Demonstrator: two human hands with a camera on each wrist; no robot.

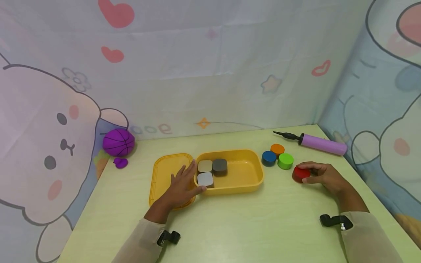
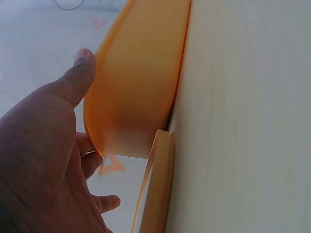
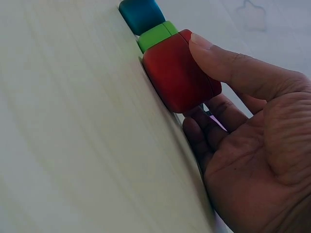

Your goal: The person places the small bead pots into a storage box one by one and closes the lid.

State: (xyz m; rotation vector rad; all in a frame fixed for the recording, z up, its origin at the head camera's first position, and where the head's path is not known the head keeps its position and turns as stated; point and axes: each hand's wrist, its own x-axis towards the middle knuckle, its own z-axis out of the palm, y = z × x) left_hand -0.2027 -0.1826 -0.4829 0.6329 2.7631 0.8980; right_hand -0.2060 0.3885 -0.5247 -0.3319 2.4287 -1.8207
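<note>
Toy basketball: purple basketball (image 1: 118, 143) with dark seam lines
Toy duck: small purple duck (image 1: 120, 163) just in front of the basketball
Hand pump: lilac-barrelled pump (image 1: 322, 144) lying well to the basketball's right, black nozzle pointing leftward
Backdrop: cartoon-printed cloth (image 1: 210, 73) behind the basketball, with pink hearts and a star
Desk: pale green desk (image 1: 250, 226) extending right of the basketball

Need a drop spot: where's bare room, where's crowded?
Free: table in front of the yellow box, between the sleeves; box's right half; left of yellow lid, in front of small purple toy. Crowded: right of box, from blue block to red block, right hand and purple pump.
</note>
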